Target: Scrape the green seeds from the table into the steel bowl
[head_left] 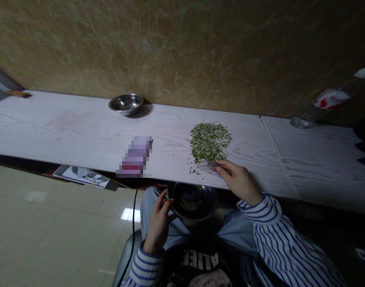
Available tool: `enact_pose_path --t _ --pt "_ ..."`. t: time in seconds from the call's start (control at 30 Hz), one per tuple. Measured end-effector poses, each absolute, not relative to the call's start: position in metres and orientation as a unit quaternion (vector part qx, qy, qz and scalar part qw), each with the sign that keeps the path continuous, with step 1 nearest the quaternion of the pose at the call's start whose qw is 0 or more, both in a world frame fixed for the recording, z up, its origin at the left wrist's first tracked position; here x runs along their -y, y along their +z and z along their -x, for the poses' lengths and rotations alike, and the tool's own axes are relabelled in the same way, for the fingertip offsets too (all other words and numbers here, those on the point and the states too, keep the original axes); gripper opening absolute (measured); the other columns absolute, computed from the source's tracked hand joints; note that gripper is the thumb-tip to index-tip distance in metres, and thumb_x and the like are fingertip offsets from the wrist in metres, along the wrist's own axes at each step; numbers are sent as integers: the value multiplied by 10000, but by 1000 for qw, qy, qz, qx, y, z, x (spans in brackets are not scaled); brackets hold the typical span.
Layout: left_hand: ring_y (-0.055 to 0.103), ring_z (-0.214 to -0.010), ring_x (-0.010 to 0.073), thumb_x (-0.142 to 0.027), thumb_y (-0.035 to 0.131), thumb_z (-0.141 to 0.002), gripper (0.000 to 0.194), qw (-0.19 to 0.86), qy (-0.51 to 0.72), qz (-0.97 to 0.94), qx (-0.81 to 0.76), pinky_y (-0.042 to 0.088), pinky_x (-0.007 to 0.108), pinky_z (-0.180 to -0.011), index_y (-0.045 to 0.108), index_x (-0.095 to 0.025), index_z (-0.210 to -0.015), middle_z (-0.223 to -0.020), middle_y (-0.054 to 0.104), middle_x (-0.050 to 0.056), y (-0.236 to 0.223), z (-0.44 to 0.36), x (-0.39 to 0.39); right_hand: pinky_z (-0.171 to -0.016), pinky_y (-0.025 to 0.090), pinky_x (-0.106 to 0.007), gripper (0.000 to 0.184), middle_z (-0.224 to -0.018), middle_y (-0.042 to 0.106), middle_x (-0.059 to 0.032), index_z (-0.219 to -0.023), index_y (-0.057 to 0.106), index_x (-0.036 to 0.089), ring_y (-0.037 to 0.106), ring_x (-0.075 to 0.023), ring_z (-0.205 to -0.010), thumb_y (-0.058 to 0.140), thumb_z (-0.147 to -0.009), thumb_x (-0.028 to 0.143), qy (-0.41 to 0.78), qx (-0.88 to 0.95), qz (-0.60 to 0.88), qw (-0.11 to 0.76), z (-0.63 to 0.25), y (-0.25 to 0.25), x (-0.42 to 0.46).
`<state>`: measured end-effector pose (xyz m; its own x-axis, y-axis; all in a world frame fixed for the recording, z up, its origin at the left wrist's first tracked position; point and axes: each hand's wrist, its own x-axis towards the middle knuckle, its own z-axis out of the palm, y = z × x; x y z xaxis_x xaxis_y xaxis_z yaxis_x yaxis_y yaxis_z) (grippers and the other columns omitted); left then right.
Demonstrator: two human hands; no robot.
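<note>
Lower bowl partly under tabletop

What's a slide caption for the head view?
Left hand holds a bowl by the table; right hand holds a thin sheet at the green bits.

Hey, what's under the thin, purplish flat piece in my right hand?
White wood-grain tabletop shows around it, with small green bits alongside; anything directly beneath the piece is hidden.

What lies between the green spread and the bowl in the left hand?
In the head view: a thin flat piece in the right hand, a few stray green bits and the tabletop's front strip.
</note>
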<state>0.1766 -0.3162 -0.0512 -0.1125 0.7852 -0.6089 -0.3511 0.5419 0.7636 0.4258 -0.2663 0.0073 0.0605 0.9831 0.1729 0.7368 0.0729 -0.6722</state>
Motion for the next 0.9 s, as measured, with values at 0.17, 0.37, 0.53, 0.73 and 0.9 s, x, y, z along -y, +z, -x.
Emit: enact_pose_path --t 0.17,0.37,0.53,0.73,0.9 --pt "635 -976 220 -367 732 -678 616 641 445 -176 -600 523 260 -640 617 -233 -1268 -1096 662 96 -51 -175 316 -782 589 -301 270 -984 789 -56 -1094 733 228 744 -201 -858 557 -893 273 205 663 643 324 -422 6 266" --pt "639 -986 222 -365 729 -682 611 639 437 -176 -608 520 258 -640 622 -244 -1271 -1080 666 88 -52 -176 315 -788 590 -312 270 -1015 786 -60 -1093 733 234 743 -207 -883 553 -897 285 212 666 634 331 -420 3 263" --pt "643 -954 231 -357 729 -679 599 639 445 -170 -604 517 271 -644 629 -229 -1256 -1015 673 78 -49 -178 314 -830 587 -323 277 -1002 788 -57 -1089 742 228 741 -209 -884 557 -889 277 202 665 634 339 -416 7 253" --pt "643 -955 222 -374 722 -684 593 635 445 -176 -607 516 275 -652 625 -236 -1252 -1064 678 89 -46 -177 316 -858 578 -322 276 -1026 783 -59 -1092 742 224 737 -207 -909 553 -895 268 207 680 629 314 -415 12 251" --pt "632 -968 220 -376 709 -699 615 635 434 -183 -612 506 263 -643 599 -227 -1286 -1067 670 89 -49 -177 315 -841 577 -319 282 -1045 781 -54 -1117 732 226 736 -206 -909 544 -910 265 220 686 627 295 -419 15 259"
